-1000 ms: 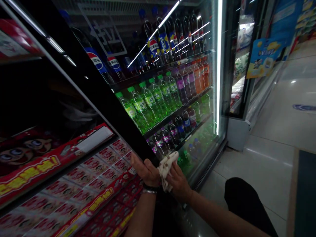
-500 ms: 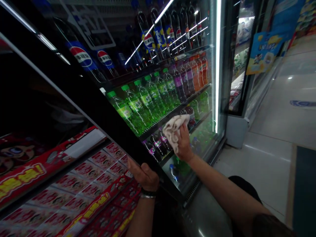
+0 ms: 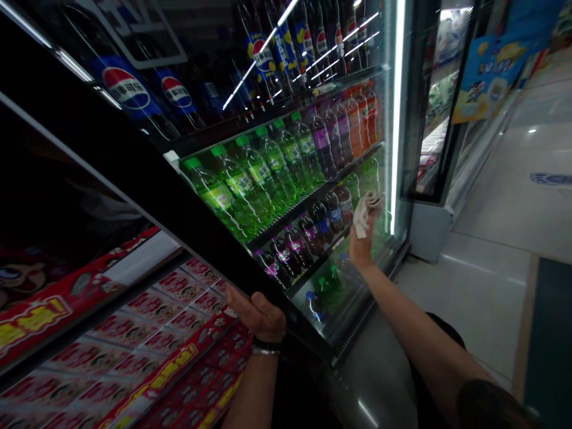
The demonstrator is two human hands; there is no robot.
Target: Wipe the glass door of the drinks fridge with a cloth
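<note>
A crumpled whitish cloth (image 3: 368, 210) is pressed to the glass of a drinks fridge door, low and towards its lit right side. My right hand (image 3: 361, 244) is closed on this cloth, with my fingers partly hidden behind it. Lower and to the left, my left hand (image 3: 258, 316) grips the black edge of the fridge door (image 3: 210, 253), thumb on the near side. Behind the glass stand green-capped bottles (image 3: 257, 170), purple and orange drinks, and dark cola bottles (image 3: 129, 89).
Left of the door, red-and-white printed packs (image 3: 154, 298) fill a shelf unit. A bright light strip (image 3: 397, 119) runs down the fridge's right side. Farther right are another cooler (image 3: 429, 229) with a blue-yellow sign (image 3: 485, 77), a tiled floor (image 3: 482, 256) and a dark mat (image 3: 552, 333).
My right hand has slid the cloth to the right across the glass, uncovering the lower row of dark bottles. My left hand keeps its hold on the door edge. The view has shifted slightly.
</note>
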